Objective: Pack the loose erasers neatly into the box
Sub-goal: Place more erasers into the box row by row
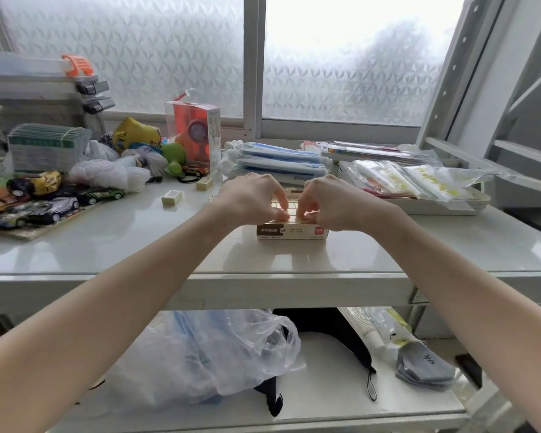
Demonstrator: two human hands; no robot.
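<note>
The box (292, 231) sits on the white counter (388, 248), a little back from the near edge, with bare counter in front of it and to its left. Its long axis runs left to right, and its near side wall faces the camera. That wall carries a dark brown panel with pale print too small to read and a red logo patch at its right end that looks like "deli". Rows of pale erasers fill the open top.

Both hands hover over the box, close together. The left hand (250, 198) curls its fingers down onto the erasers at the near row; the right hand (331, 203) does the same just beside it, fingertips pinching or pressing something pale. Whether either hand actually grips an eraser cannot be told.

Two loose erasers lie apart on the counter to the far left of the box: one (171, 196) nearer, one (204, 183) farther back. Toy cars (44, 201) crowd the left edge. A tray of plastic packets (419, 182) stands right of the box, stacked packets (281, 160) behind it.
</note>
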